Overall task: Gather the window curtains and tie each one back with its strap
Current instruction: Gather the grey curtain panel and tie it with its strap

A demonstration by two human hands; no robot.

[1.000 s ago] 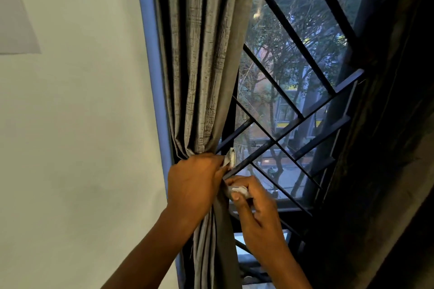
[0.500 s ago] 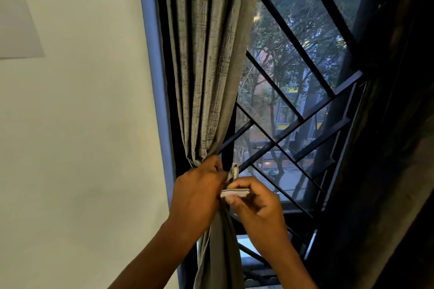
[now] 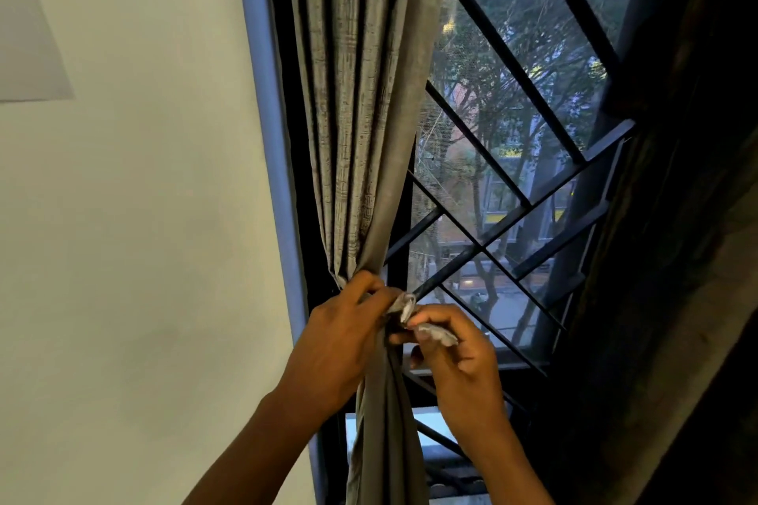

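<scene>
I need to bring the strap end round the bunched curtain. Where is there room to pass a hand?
Right of the curtain there is open space before the window bars. On the left, only a narrow dark gap shows between curtain and blue frame edge. It is crowded at the waist, where the left hand and right hand hold the strap.

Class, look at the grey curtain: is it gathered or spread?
Gathered. The curtain narrows to a tight bunch where the left hand grips it; the right hand pinches the strap.
</scene>
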